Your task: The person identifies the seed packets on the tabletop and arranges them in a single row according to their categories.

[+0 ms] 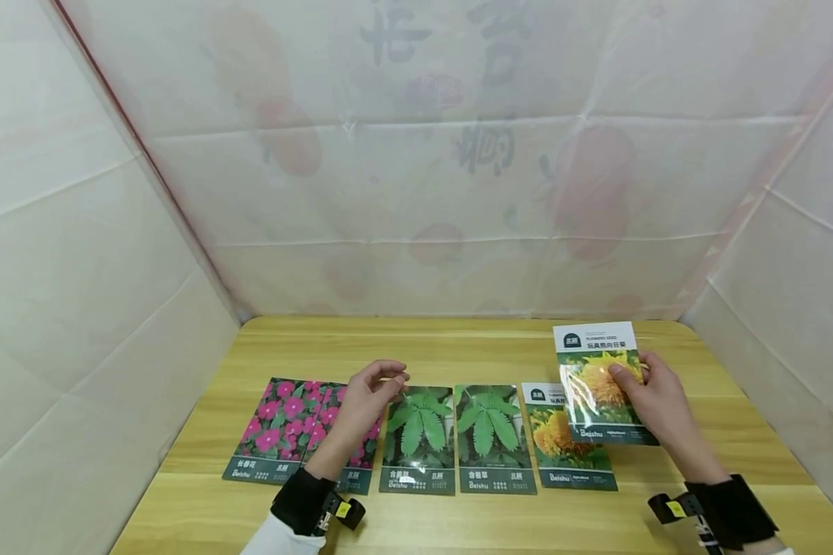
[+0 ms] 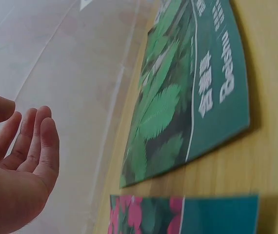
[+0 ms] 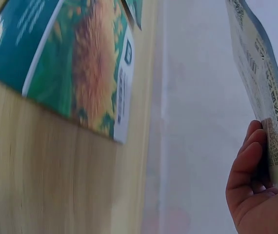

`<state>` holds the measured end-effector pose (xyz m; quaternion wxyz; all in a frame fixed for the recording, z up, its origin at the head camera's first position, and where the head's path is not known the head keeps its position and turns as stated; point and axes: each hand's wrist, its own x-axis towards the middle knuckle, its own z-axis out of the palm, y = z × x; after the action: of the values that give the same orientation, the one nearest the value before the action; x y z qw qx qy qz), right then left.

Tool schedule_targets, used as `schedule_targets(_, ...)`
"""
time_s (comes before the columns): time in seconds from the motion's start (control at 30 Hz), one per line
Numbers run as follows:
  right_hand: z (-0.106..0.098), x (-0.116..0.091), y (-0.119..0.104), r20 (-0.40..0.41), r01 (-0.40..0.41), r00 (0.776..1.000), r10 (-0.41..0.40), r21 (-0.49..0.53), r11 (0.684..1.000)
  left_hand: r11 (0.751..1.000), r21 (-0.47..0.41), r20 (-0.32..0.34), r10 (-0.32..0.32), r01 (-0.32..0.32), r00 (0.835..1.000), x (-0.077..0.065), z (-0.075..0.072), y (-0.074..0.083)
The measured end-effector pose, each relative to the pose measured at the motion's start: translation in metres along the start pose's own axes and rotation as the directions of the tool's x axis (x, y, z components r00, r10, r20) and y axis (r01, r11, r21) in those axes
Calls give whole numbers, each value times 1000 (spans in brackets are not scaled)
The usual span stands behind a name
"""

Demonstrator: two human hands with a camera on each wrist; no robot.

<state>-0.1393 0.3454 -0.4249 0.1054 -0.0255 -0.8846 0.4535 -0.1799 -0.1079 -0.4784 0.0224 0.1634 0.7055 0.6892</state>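
Observation:
My right hand (image 1: 659,397) pinches a sunflower seed packet (image 1: 600,385) by its right edge, thumb across the front. In the right wrist view the held packet (image 3: 261,73) shows its printed back, with the fingers behind it. A second sunflower packet (image 1: 572,459) lies on the table, partly covered by the held one in the head view. My left hand (image 1: 371,397) hovers near the packets with loosely bent fingers and nothing in it; the left wrist view shows it apart from a green-leaf packet (image 2: 163,107). Two green-leaf packets (image 1: 419,439) lie side by side mid-table.
Two pink-flower packets (image 1: 278,420) lie overlapping at the left, one partly behind my left forearm. Pale cloth walls (image 1: 416,193) enclose the wooden table (image 1: 416,351) at the back and both sides. Each wrist wears a black band with a small camera (image 1: 350,512).

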Motion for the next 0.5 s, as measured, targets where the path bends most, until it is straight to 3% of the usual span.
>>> schedule_targets(0.1, 8, 0, -4, 7, 1, 1000, -1, 13, 1000, 996, -30, -3, -81, 81, 997, -3, 9, 23)
schedule_targets(0.23, 12, 0, -5, -14, 0, 1000, 0, -24, 1000, 991, -43, -24, -131, 130, 991, -5, 11, 27)
schedule_targets(0.3, 12, 0, -4, -18, -8, 1000, 7, -29, 1000, 992, -41, -31, -121, 120, 992, -5, 9, 21)
schedule_targets(0.47, 8, 0, 2, -32, -24, 999, 22, -58, 998, 998, 18, -41, -64, 65, 997, -2, -5, -17)
schedule_targets(0.5, 6, 0, 4, -35, -29, 999, 27, -66, 997, 999, 20, -34, -31, 31, 999, -3, -8, -18)
